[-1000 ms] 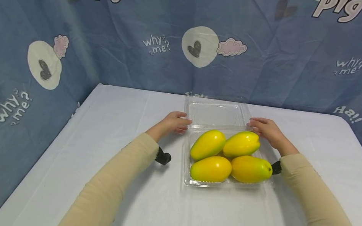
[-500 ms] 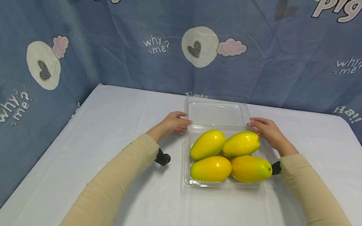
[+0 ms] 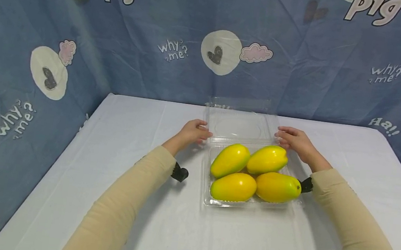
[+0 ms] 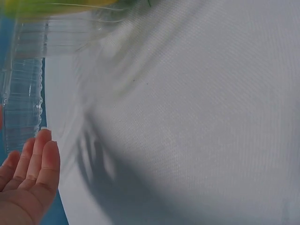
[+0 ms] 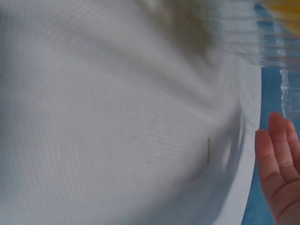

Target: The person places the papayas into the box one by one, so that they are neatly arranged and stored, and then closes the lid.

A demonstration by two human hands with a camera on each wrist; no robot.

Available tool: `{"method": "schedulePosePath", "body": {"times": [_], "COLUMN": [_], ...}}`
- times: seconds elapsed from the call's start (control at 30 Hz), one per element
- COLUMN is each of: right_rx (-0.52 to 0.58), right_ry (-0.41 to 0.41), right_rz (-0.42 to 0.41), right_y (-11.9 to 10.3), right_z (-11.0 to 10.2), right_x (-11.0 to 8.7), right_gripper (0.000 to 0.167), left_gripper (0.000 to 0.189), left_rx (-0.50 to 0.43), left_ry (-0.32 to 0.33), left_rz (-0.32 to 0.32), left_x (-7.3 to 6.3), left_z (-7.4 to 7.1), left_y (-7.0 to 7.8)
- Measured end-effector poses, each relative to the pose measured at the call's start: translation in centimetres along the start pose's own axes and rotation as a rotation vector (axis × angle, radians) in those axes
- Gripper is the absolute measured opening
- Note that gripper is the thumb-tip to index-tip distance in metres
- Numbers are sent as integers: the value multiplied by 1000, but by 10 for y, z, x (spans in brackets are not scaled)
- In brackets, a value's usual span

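Observation:
Several glossy yellow-green mangoes (image 3: 234, 187) lie in the base of a clear plastic clamshell box (image 3: 218, 203), in the head view. Its hinged lid (image 3: 240, 127) leans back beyond them, slightly raised. My left hand (image 3: 193, 131) is at the lid's left side, near the hinge, with fingertips at the edge. On the opposite side my right hand (image 3: 295, 143) reaches the lid's right edge the same way. The fingers (image 4: 48, 164) look nearly straight in the left wrist view. Likewise, the right wrist view shows extended fingers (image 5: 277, 140) beside the clear plastic; both thumbs are mostly hidden.
A white cloth covers the table (image 3: 245, 246). Behind it and to the left hangs a blue printed curtain (image 3: 178, 11), close to the lid's far edge. Black wrist mounts (image 3: 180, 173) stick out below the sleeves.
The lid's far edge has risen a little against the curtain. Both hands have lifted slightly with it. The mangoes and the box base have stayed in place.

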State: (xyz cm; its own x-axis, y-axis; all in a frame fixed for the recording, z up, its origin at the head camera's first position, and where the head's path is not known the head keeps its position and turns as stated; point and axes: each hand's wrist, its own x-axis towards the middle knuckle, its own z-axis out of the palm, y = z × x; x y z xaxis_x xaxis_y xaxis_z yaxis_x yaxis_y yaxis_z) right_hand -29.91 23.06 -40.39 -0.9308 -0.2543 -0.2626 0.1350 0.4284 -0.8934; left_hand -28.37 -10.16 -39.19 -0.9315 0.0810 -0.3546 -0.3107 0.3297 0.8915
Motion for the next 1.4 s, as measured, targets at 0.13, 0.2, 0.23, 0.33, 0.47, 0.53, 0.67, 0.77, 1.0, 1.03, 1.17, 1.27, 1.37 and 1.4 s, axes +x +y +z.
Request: {"method": "schedulePosePath", "body": {"times": [0.13,0.2,0.23,0.33,0.47,0.53,0.67,0.77,1.0,1.03,1.17,1.27,1.37,1.4], "right_rx": [-1,-2,-3,-2,-3,-7,-12,-20,-69,-77,-115,-129,-127,-129], "right_ry": [8,6,6,2,5,14,21,16,9,6,6,13,15,15], "right_rz": [-15,-21,-26,-40,-56,-61,-72,-80,-87,-90,-93,-86,-86,-87], "right_y": [-1,-2,-2,-3,-4,-5,-8,-11,-21,-22,-27,-31,-34,-34], "right_z": [-1,-2,-2,-2,-3,-3,-5,-7,-13,-14,-17,-18,-19,-19], "right_x": [0,-1,-1,-1,-2,-2,-2,-2,-4,-5,-6,-8,-9,-10], "right_gripper": [59,59,58,57,58,58,57,57,58,58,59,59,59,59], "left_gripper": [56,56,56,56,56,54,51,49,48,48,46,43,41,41], "left_rx": [-9,-11,-11,-16,-20,-15,-35,-26,34,38,53,59,55,55], "left_ry": [11,11,8,-5,-18,-7,3,15,44,38,16,16,7,0], "left_rz": [9,11,14,25,38,52,174,189,121,128,160,166,172,175], "left_x": [0,-1,-1,-4,-11,-10,37,37,-2,-2,-4,-6,-8,-9], "left_z": [-1,-1,-2,-4,-5,-5,-12,-15,-16,-18,-22,-24,-27,-27], "left_y": [2,2,2,5,12,12,-22,-20,15,16,18,20,23,23]}}
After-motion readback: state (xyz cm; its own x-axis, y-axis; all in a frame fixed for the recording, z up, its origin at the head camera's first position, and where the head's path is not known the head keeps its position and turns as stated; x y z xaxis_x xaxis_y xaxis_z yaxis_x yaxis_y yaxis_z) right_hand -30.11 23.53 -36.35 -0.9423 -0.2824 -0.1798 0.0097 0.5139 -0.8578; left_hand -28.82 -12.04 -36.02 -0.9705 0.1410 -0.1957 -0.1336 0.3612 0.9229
